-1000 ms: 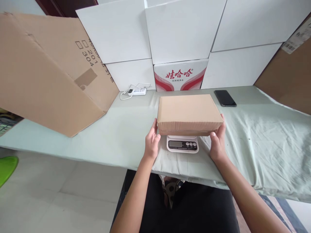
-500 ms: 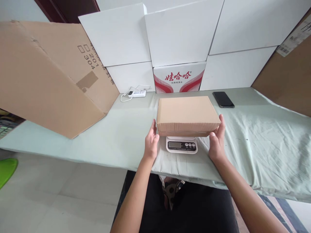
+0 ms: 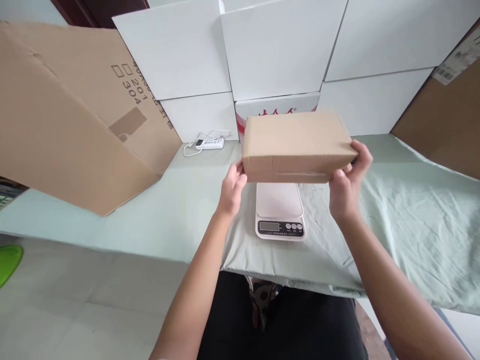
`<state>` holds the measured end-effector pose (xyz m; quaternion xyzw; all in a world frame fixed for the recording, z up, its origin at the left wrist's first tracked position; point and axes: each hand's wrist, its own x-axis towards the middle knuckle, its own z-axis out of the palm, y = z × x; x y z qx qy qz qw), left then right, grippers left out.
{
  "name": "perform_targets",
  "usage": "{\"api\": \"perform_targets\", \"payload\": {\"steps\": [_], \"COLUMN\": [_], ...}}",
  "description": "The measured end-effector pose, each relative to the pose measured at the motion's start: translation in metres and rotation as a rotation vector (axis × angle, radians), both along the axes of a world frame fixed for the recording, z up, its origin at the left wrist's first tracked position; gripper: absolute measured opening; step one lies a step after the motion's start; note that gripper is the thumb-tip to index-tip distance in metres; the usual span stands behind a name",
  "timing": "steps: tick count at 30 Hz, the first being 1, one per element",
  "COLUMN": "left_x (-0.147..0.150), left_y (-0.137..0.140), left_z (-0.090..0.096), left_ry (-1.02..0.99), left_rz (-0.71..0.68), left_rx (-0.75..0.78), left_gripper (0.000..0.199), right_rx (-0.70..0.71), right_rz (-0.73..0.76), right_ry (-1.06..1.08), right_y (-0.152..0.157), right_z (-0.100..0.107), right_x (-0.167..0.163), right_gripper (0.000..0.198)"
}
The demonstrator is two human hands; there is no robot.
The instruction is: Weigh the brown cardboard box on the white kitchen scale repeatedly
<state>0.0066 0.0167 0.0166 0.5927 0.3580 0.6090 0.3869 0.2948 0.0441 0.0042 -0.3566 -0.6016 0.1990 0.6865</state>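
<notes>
A closed brown cardboard box is held up between my two hands, above and beyond a white digital kitchen scale. My left hand grips the box's near left corner, fingers against its side. At the near right corner, my right hand holds it with the thumb in front and fingers around the side; part of these fingers is hidden. Below the box, the scale's platform shows in part, with its dark display and buttons facing me.
Pale green cloth covers the table. A white power strip with a cable lies at the back. White boxes are stacked behind, and large cardboard boxes stand at left and right. A green object shows lower left.
Both hands have raised the box off the scale and moved it away from me, uncovering the scale's platform. The phone at the back right is now hidden behind the box and hand.
</notes>
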Motion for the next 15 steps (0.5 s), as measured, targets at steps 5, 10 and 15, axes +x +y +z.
{"api": "perform_targets", "payload": {"steps": [5,10,15], "left_x": [0.009,0.010,0.013], "left_y": [0.064,0.073,0.081], "left_z": [-0.030,-0.057,-0.064], "left_ry": [0.005,-0.039,-0.069], "left_rz": [0.013,0.002,0.039], "left_rx": [-0.098,-0.160,-0.242], "left_gripper": [0.090,0.092,0.086], "right_rx": [-0.030,-0.150,-0.239], "right_rz": [-0.011,-0.003,0.023], "right_ry": [0.018,-0.037,-0.053], "right_y": [0.067,0.084,0.089], "right_z": [-0.024,-0.058,-0.065], "right_x": [-0.013,-0.008,-0.005], "right_gripper": [0.094,0.097,0.096]}}
